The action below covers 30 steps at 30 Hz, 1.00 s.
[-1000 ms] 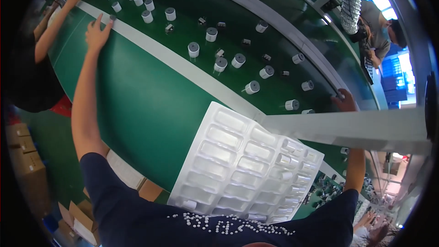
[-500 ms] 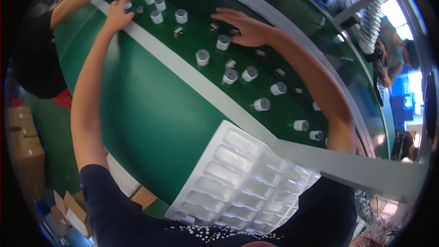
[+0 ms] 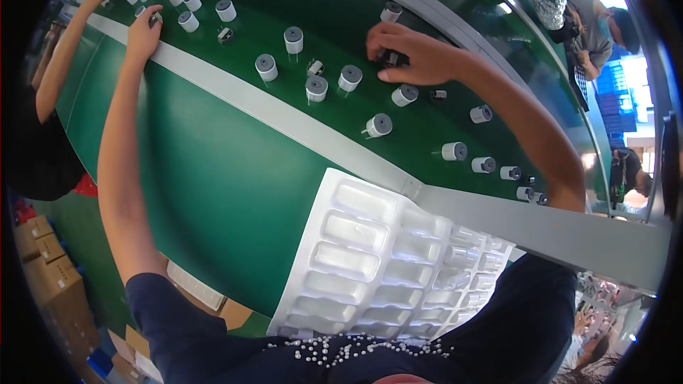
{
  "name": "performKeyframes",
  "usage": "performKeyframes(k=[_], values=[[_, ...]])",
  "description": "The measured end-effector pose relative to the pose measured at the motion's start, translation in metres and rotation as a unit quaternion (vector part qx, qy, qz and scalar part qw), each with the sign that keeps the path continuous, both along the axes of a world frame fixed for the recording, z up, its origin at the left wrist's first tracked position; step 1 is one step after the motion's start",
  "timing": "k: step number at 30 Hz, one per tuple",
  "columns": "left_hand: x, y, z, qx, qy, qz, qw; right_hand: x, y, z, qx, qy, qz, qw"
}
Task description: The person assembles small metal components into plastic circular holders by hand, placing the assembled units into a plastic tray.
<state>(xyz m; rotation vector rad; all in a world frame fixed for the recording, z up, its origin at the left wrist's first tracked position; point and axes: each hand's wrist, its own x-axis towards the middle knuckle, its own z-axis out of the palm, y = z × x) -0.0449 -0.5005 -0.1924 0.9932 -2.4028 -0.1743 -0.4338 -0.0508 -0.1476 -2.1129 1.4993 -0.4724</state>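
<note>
Head view: the right hand (image 3: 411, 55) is curling over the belt (image 3: 235, 57), fingers bent and closing on a cluster of dark parts (image 3: 391, 60); how many it is gripping I cannot tell from where I am standing, as the fingers are covering some. A capped cylinder (image 3: 403, 97), white with a grey top, is sitting just below that hand, on the wearer's side of it; its long axis is slanting from the cap at upper right to the body at lower left. A small connector (image 3: 439, 94), dark and metallic, is lying just beyond that cylinder to the right, beneath the wrist. Of the two hands, the right is clearly standing nearer to both items. The left hand (image 3: 144, 39) is resting well apart at the upper left, by the pale rail (image 3: 242, 96), its thumb and fingers pinching a small metal piece (image 3: 154, 20); its exact shape I am not making out. Below the rail, a clear moulded tray (image 3: 321, 203) is leaning against the wearer's front, its rows of long pockets facing up.
</note>
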Motion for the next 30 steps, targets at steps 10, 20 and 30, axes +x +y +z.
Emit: performKeyframes(k=[10,20,30], values=[[-0.046,0.2,0.05,0.484,0.376,-0.156,0.774,-0.01,0.109,-0.003,0.015,0.043,-0.077,0.996],[-0.166,0.307,0.073,0.114,-0.313,-0.125,0.935,0.036,0.115,-0.044,-0.154,0.208,-0.233,0.937],[-0.168,0.288,0.087,0.429,-0.173,-0.178,0.869,0.028,0.096,-0.026,-0.126,0.201,-0.236,0.942]])
